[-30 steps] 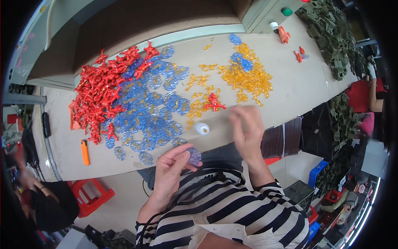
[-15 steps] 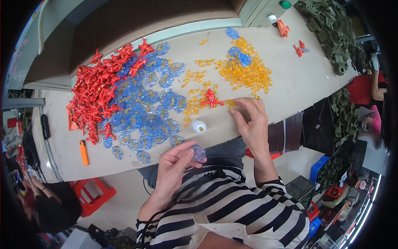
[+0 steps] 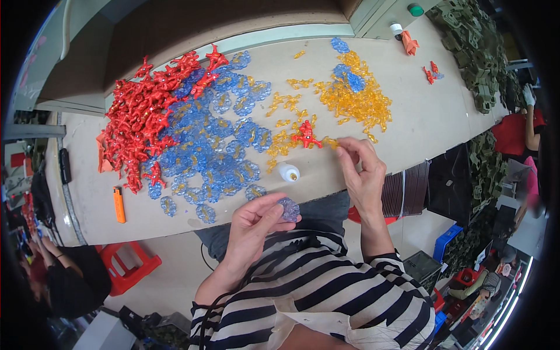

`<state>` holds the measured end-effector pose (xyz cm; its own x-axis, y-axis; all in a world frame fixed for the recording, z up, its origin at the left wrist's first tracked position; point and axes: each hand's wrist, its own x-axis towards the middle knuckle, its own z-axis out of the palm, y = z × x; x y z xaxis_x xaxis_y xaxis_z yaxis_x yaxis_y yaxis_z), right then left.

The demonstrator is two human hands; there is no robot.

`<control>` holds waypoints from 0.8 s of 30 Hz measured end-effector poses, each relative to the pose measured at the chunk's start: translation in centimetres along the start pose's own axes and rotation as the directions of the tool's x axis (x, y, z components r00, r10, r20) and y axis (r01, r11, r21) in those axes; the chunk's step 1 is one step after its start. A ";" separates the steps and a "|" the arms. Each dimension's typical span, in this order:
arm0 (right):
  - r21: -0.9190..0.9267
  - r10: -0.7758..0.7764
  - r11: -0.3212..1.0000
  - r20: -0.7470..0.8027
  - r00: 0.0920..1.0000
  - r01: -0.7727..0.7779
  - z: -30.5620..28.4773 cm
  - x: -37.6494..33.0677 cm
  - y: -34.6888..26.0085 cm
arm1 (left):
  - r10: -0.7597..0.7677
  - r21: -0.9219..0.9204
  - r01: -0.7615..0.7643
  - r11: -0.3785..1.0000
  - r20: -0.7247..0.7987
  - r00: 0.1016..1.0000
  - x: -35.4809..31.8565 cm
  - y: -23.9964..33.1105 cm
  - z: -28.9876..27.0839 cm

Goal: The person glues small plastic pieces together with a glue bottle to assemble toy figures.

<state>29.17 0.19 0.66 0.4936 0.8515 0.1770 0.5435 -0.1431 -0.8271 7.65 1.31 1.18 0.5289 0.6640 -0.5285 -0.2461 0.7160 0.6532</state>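
Note:
My left hand [image 3: 252,227] is closed on a translucent bluish-purple plastic piece [image 3: 289,210], held between thumb and fingers at the table's front edge. With thumb and forefinger, my right hand [image 3: 364,175] pinches a small translucent yellow plastic piece [image 3: 329,142] just above the table. Left of that piece lies a single red figure-shaped piece [image 3: 307,135]. Between my hands and a little beyond them, a small white bottle [image 3: 289,172] tilts toward me. Loose yellow pieces [image 3: 356,96] form a pile beyond my right hand.
A heap of red figure-shaped pieces [image 3: 137,116] and many blue translucent pieces [image 3: 204,146] with yellow centres cover the left. An orange lighter [image 3: 119,204] lies near the front edge. Green plastic parts [image 3: 475,64] are piled at the far right. A red stool [image 3: 125,268] stands below.
My right hand has drawn slightly toward me and away from the yellow pile, a yellow piece now at its fingertips. My left hand keeps its hold; the whole view has shifted slightly.

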 end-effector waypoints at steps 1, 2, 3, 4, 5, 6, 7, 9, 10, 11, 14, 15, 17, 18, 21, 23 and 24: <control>-0.076 -0.111 0.991 0.005 0.994 0.111 -0.1 0.0 0.0 | -0.004 -0.001 0.004 1.000 0.000 1.000 0.0 0.0 0.0; -0.075 -0.110 0.991 0.007 0.994 0.111 -0.1 0.0 0.4 | -0.004 -0.002 0.004 1.000 -0.002 1.000 -0.1 0.0 -0.1; -0.110 -0.184 0.977 0.017 0.983 0.185 0.0 0.2 1.0 | -0.021 -0.021 0.021 1.000 0.011 1.000 0.0 0.0 -0.1; -0.143 -0.257 0.955 0.029 0.966 0.259 0.1 0.2 1.3 | -0.037 -0.039 0.038 0.999 0.025 0.999 0.0 0.0 -0.2; -0.143 -0.257 0.955 0.030 0.966 0.259 0.0 0.1 1.0 | -0.036 -0.040 0.037 0.999 0.024 0.999 0.0 0.0 -0.2; -0.069 -0.125 0.990 0.008 0.992 0.125 -0.1 -0.1 0.5 | -0.037 -0.037 0.038 0.999 0.026 0.999 -0.1 0.1 -0.2; 0.008 0.011 1.000 -0.005 1.000 -0.011 -0.2 -0.3 0.2 | -0.038 -0.034 0.039 0.999 0.027 0.999 -0.1 0.1 -0.2; 0.014 0.011 1.000 -0.018 1.000 -0.010 -0.4 -0.4 0.3 | -0.034 -0.038 0.035 0.999 0.027 0.999 -0.2 0.1 -0.2; 0.021 0.010 1.000 -0.033 0.999 -0.009 -0.4 -0.5 0.4 | -0.028 -0.042 0.029 0.999 0.026 0.999 -0.2 0.1 -0.2; 0.021 0.010 1.000 -0.032 0.999 -0.009 -0.5 -0.7 0.2 | -0.029 -0.043 0.030 0.999 0.025 0.999 -0.2 0.1 -0.1; 0.048 0.080 0.995 0.063 0.995 -0.083 -0.7 -1.5 -0.7 | -0.021 -0.017 0.022 1.000 0.006 1.000 -0.1 0.1 -0.1; 0.023 0.098 0.995 0.101 0.990 -0.101 -0.6 -1.6 -1.0 | -0.024 -0.020 0.024 1.000 0.007 1.000 -0.1 0.0 -0.1; -0.001 0.118 0.993 0.145 0.982 -0.119 -0.9 -1.9 -1.6 | -0.027 -0.025 0.027 0.999 0.001 1.000 0.0 -0.1 -0.1; 0.045 0.059 0.997 0.203 0.977 -0.069 -1.1 -2.2 -2.1 | -0.024 -0.032 0.024 0.999 -0.007 1.000 -0.1 -0.2 -0.1; 0.152 -0.128 0.984 0.254 0.959 0.091 -1.0 -3.4 -2.6 | -0.008 -0.051 0.006 0.999 -0.036 0.999 -0.1 -0.5 0.1; 0.206 -0.257 0.957 0.268 0.929 0.205 -0.5 -4.2 -3.3 | 0.007 -0.061 -0.010 0.998 -0.053 0.999 -0.1 -0.7 0.2; 0.206 -0.287 0.949 0.252 0.924 0.238 -0.1 -4.5 -3.4 | 0.021 -0.063 -0.024 0.998 -0.047 0.999 -0.1 -0.7 0.3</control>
<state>25.18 -3.24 2.76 0.1296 0.9551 0.2666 0.4937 0.1710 -0.8526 7.99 0.70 0.95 0.4845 0.6885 -0.5396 -0.3093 0.7118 0.6306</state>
